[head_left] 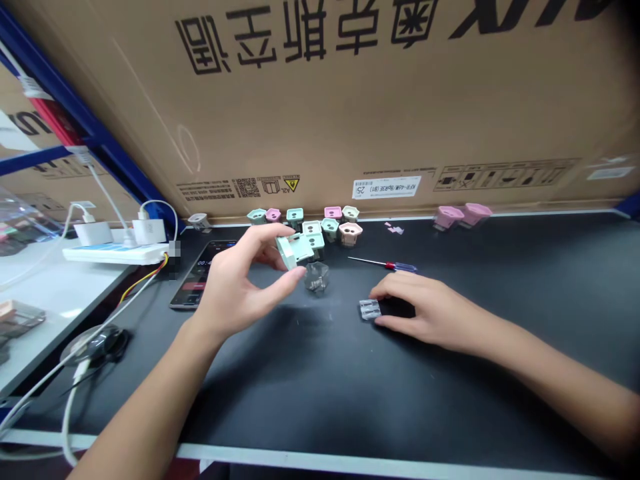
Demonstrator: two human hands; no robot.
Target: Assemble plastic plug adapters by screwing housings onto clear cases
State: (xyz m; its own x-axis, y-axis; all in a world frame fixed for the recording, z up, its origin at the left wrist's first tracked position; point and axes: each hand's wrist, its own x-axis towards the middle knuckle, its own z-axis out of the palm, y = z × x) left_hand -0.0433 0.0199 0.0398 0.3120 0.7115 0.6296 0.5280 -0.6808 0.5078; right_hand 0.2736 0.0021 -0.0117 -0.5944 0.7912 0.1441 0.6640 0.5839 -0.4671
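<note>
Head view: the left hand (230, 287) and right hand (437, 310) each grip a plastic part.
The left pinches a mint-green plastic casing (295, 251) above the black tabletop (310, 393); the right's thumb and forefinger close on a clear slotted block (370, 309) lying there. A clear container (317, 279) sits between the hands, a screwdriver (383, 264) just beyond the right.

Big carton (320, 127) across the back, print upside down: 奥克斯空调 along top centre, "UX" legible toward upper right. Centre-left: "A2L" by yellow warning triangle (291, 184). White label (387, 187), right of centre: "KFR-46", further "BpR3E (B1)", large "25". Phone (190, 287), left: "00:4", remainder behind left hand (240, 283).
</note>
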